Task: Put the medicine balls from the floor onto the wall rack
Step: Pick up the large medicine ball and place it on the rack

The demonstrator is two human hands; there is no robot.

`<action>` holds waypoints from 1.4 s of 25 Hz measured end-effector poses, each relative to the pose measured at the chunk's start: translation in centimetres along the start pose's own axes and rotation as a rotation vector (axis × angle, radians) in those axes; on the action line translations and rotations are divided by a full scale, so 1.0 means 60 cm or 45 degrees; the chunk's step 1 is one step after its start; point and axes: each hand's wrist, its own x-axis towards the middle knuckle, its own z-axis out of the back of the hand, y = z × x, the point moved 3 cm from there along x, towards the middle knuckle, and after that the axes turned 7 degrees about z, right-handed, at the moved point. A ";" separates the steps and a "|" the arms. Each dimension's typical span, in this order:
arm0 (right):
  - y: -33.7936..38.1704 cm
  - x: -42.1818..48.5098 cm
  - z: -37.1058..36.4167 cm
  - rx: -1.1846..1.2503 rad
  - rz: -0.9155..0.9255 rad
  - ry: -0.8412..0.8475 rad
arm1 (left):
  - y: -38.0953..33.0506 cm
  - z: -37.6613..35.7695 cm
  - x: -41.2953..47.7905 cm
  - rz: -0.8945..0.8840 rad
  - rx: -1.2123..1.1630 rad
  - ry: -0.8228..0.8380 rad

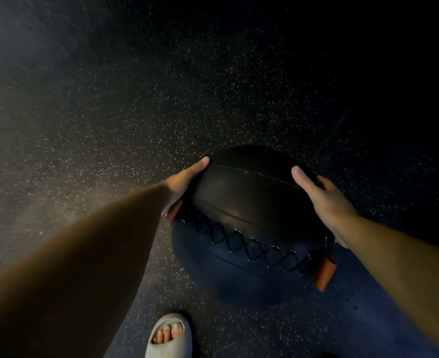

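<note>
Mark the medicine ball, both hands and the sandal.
medicine ball (pixel 244 202): head view, on its smooth upper panel.
left hand (pixel 181 183): head view, on the back of the hand.
right hand (pixel 326 200): head view, on the back of the hand.
sandal (pixel 159 329): head view, on its pale strap.

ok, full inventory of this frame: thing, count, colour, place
black leather medicine ball: 1, black with crossed lacing and orange tabs, centre-right, between both hands; whether it is off the floor cannot be told
speckled rubber floor: 1, dark with pale flecks, fills the background
grey foam slide sandal: 1, pale grey, bottom centre, on a foot with toes showing
left hand: 1, pressed on the ball's left side
right hand: 1, pressed on the ball's right side
wall rack: not in view
</note>
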 end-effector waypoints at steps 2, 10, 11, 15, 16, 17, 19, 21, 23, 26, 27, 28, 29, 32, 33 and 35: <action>-0.007 0.008 0.003 0.026 0.030 -0.028 | 0.017 0.007 0.024 0.053 -0.102 0.033; -0.039 -0.001 0.009 0.283 0.080 -0.108 | 0.062 -0.008 0.051 0.006 -0.417 0.011; -0.044 -0.013 0.013 0.325 0.078 -0.126 | 0.051 -0.008 0.037 -0.019 -0.436 -0.003; -0.019 -0.083 0.041 0.563 0.163 -0.249 | -0.038 -0.007 -0.060 -0.129 -0.458 0.011; 0.002 -0.099 0.052 0.618 0.185 -0.282 | -0.070 -0.001 -0.093 -0.166 -0.432 0.002; 0.037 -0.113 0.070 0.674 0.222 -0.305 | -0.111 0.006 -0.138 -0.199 -0.388 -0.013; 0.134 -0.147 0.120 0.769 0.289 -0.318 | -0.204 0.027 -0.233 -0.282 -0.291 -0.046; 0.254 -0.183 0.194 0.823 0.393 -0.368 | -0.316 0.041 -0.361 -0.408 -0.243 -0.065; 0.389 -0.222 0.277 0.874 0.521 -0.410 | -0.429 0.051 -0.505 -0.525 -0.227 -0.077; 0.620 -0.304 0.418 0.939 0.724 -0.499 | -0.617 0.074 -0.744 -0.771 -0.222 -0.059; 0.700 -0.336 0.470 0.957 0.799 -0.542 | -0.679 0.082 -0.833 -0.859 -0.232 -0.048; 0.768 -0.369 0.510 0.979 0.886 -0.583 | -0.729 0.093 -0.900 -0.962 -0.243 -0.039; 0.849 -0.414 0.565 1.006 0.984 -0.637 | -0.785 0.098 -0.997 -1.059 -0.220 -0.019; 1.048 -0.533 0.709 1.026 1.189 -0.704 | -0.917 0.091 -1.261 -1.284 -0.203 0.048; 1.109 -0.577 0.762 1.015 1.272 -0.720 | -0.954 0.081 -1.352 -1.376 -0.206 0.058; 1.218 -0.651 0.865 0.961 1.418 -0.746 | -1.026 0.059 -1.508 -1.536 -0.187 0.127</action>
